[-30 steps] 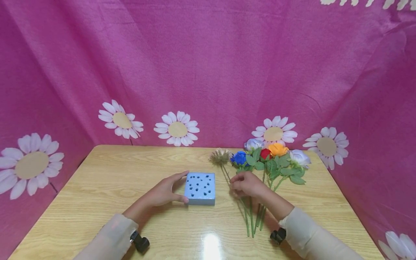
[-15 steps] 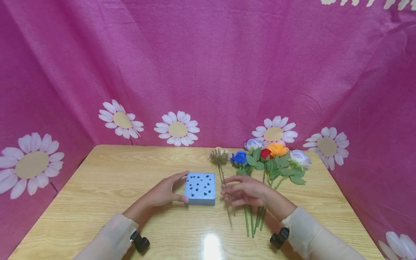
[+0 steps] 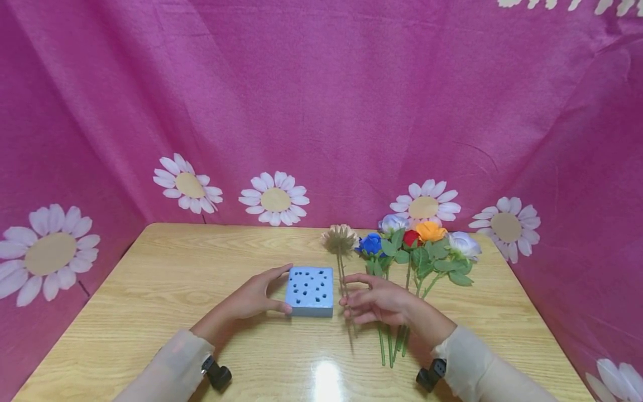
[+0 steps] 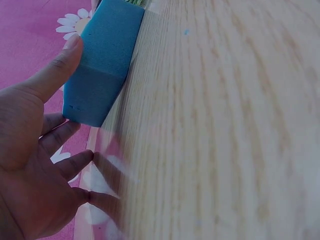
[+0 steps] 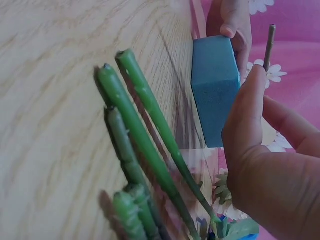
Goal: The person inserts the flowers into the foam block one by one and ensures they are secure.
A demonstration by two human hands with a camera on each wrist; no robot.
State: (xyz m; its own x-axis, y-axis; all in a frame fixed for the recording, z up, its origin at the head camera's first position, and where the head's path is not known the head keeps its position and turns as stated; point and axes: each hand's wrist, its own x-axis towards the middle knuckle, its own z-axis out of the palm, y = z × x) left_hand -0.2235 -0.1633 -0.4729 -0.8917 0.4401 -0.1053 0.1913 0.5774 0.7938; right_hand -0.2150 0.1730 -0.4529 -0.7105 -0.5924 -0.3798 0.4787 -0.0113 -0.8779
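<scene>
A square blue foam block [image 3: 310, 287], its top dotted with holes, sits on the table. My left hand [image 3: 253, 296] holds its left side between thumb and fingers; in the left wrist view the thumb lies against the block [image 4: 107, 55]. Just right of the block, my right hand [image 3: 384, 301] pinches the thin brown stem of a beige flower [image 3: 339, 239], whose head points to the back. In the right wrist view the stem's end [image 5: 269, 45] sticks out past the thumb. Whether the flower touches the table, I cannot tell.
Several artificial roses lie at the right: a blue rose [image 3: 370, 244], a red rose [image 3: 410, 238], an orange rose [image 3: 430, 230] and pale ones [image 3: 463, 244]. Their green stems [image 3: 389, 346] run under my right hand toward me. A pink curtain [image 3: 321, 111] surrounds the wooden table [image 3: 201, 251].
My right hand has shifted left and turned, bringing the beige flower's stem away from the other stems and closer to the block. The left hand and the block have stayed in place.
</scene>
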